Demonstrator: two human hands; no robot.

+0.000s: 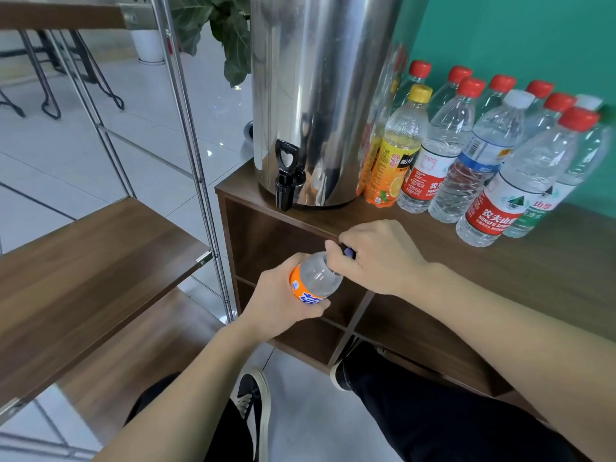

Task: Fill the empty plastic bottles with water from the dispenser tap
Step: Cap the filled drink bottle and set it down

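Note:
My left hand (283,300) grips a clear plastic bottle with an orange label (315,280), held tilted in front of the cabinet, below the tap. My right hand (380,256) is curled round the bottle's neck, fingers pinching its dark blue cap (349,252). A steel water dispenser (320,95) stands on the wooden cabinet top (500,261); its black tap (286,176) hangs over the front edge. Several capped bottles stand to its right: an orange-juice bottle with a yellow cap (396,151) and clear water bottles with red caps (520,181).
A metal-framed rack with wooden shelves (93,261) stands to the left, close to the cabinet. The cabinet has open compartments (266,241) under the tap. My legs and shoes (256,401) are on the tiled floor below. A potted plant (213,31) is behind the dispenser.

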